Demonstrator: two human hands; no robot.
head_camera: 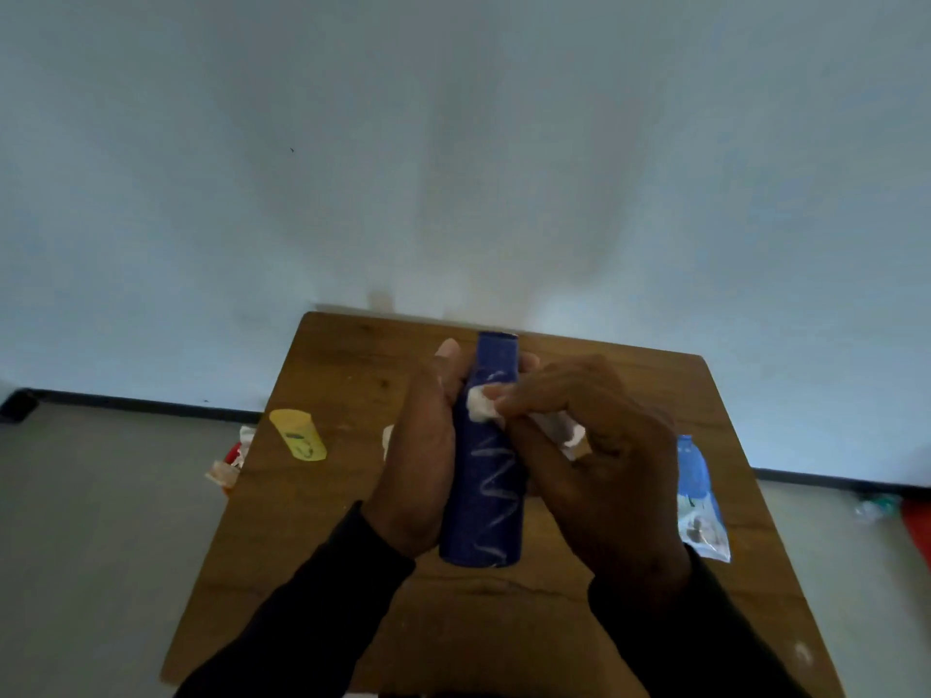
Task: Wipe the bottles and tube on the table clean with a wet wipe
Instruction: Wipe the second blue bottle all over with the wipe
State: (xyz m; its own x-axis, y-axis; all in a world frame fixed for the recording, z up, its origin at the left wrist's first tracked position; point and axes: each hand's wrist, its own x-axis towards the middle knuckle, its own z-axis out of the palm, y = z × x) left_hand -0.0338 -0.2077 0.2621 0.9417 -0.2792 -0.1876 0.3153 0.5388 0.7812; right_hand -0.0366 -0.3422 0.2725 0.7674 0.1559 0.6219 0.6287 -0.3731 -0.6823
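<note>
Over the wooden table [352,546], the left hand [418,460] grips a dark blue bottle [486,496] marked with a white zigzag. The right hand [594,445] pinches a white wet wipe [478,408] against its neck. Nearby lies a yellow bottle [298,435].

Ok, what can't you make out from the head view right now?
- Blue bottle: far side hidden by the left hand gripping it.
- Wet wipe: mostly covered by the right hand; only a wad shows.
- Yellow bottle: label too small to read.
- Blue packet: print blurred.
- Table: near edge cut off.
</note>
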